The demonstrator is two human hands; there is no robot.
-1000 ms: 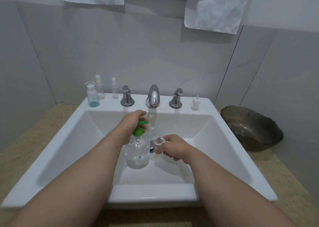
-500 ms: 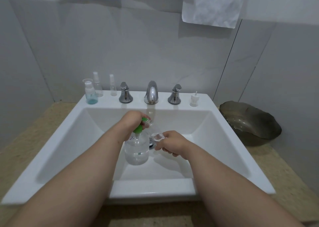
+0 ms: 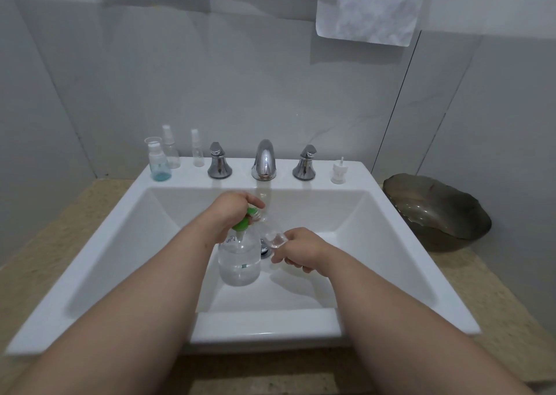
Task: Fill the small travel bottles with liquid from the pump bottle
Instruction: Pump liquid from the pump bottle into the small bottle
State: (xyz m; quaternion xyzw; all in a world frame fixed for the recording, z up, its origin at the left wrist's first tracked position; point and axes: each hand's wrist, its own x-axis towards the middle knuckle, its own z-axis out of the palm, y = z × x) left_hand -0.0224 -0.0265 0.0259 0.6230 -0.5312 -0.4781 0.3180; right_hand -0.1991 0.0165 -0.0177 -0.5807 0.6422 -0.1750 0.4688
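A clear pump bottle (image 3: 239, 259) with a green pump head stands in the white sink (image 3: 391, 244), about half full of clear liquid. My left hand (image 3: 233, 211) curls over the green pump head from above. My right hand (image 3: 301, 248) grips a small clear travel bottle (image 3: 276, 238) close beside the pump's spout, over the drain. Three more small travel bottles stand on the sink's back left ledge: one with blue liquid (image 3: 158, 161) and two clear spray bottles (image 3: 171, 151) (image 3: 197, 149). A small white pump cap (image 3: 339, 173) stands on the back right ledge.
A chrome faucet (image 3: 264, 161) with two handles (image 3: 218, 166) (image 3: 305, 164) stands at the back of the sink. A dark glass bowl (image 3: 436, 208) rests on the beige counter at the right. White towels (image 3: 370, 9) hang on the wall above.
Both hands stay on the pump bottle and small bottle over the drain; only the camera view has shifted slightly.
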